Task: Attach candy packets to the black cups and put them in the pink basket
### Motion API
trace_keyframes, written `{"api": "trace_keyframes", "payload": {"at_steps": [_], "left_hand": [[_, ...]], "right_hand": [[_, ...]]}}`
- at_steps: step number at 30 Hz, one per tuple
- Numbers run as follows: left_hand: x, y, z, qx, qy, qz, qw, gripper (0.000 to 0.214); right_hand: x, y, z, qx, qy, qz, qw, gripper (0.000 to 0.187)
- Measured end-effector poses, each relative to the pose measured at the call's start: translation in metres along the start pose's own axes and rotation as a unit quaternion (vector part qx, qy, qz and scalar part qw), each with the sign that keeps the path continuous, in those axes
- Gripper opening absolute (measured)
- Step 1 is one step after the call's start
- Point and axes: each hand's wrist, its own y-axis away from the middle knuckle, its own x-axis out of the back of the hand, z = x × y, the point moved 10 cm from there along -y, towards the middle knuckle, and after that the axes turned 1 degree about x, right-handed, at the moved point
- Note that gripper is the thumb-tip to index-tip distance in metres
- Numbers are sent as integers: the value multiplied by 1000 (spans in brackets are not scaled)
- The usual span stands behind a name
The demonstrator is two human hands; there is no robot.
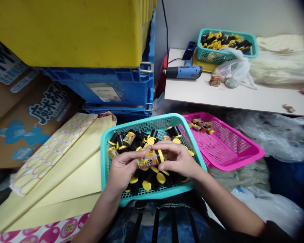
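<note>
Okay, on my feed a yellow crate sits on blue crates well beyond the grip. Directly under the grip lies a teal mesh basket heaped with black yellow-capped canisters, and a pink mesh basket sits just to its right. Both hands are closed on one labelled canister, held above the pile: the left hand wraps its label end, while the right hand curls over its cap end. Its long axis lies nearly level across the grip, cap pointing right and slightly up. I'd judge that loosened fingers could drop it into the pile, or uneven force could work the cap loose.
</note>
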Motion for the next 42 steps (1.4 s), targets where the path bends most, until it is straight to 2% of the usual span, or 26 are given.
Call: {"api": "trace_keyframes", "payload": {"at_steps": [3,5,8,12,14,19,22,24,26,28,29,31,32,35,37,38,40,42], "left_hand": [[-17,1,12,-4,37,-50,998,27],[-26,1,19,-18,17,-60,998,30],[-33,-1,22,-34,-37,-43,998,28],[-42,0,20,-32,-24,-53,998,26],[-42,1,24,-42,-35,-43,998,25],[-47,3,26,-42,-60,-37,997,25],[-51,7,22,-44,-64,-52,996,26],[-46,11,21,-45,-81,-58,994,26],[-27,15,25,-58,-126,-38,990,28],[6,17,40,-95,-197,24,975,29],[24,18,50,-122,-242,65,960,29],[54,20,67,-171,-351,131,911,27],[62,19,68,-177,-410,138,884,26],[66,6,44,-127,-548,64,824,29],[66,3,29,-105,-580,35,807,36],[66,5,29,-119,-582,46,803,39],[64,13,44,-180,-567,105,797,38],[56,26,65,-255,-518,157,801,21]], "right_hand": [[5,1,-11,52,95,25,994,41],[4,2,-11,58,120,23,991,50],[-3,3,6,-15,10,-6,1000,60],[-16,7,33,-136,-152,-21,979,46],[-21,8,38,-150,-179,-21,972,48],[-21,9,44,-139,-152,24,978,48],[-24,8,45,-145,-224,9,964,56],[-13,5,43,-147,-249,19,957,60],[13,1,38,-148,-170,67,972,53],[39,-2,30,-153,15,104,983,38],[45,-5,26,-157,118,96,976,29],[38,-11,24,-164,289,26,943,18],[28,-13,27,-165,352,-19,921,16],[0,-14,43,-173,489,-111,847,23],[-10,-13,54,-190,527,-137,817,24],[-13,-13,58,-198,525,-143,815,20],[-12,-12,60,-208,491,-133,836,15],[-10,-11,56,-211,398,-112,886,19]]}}
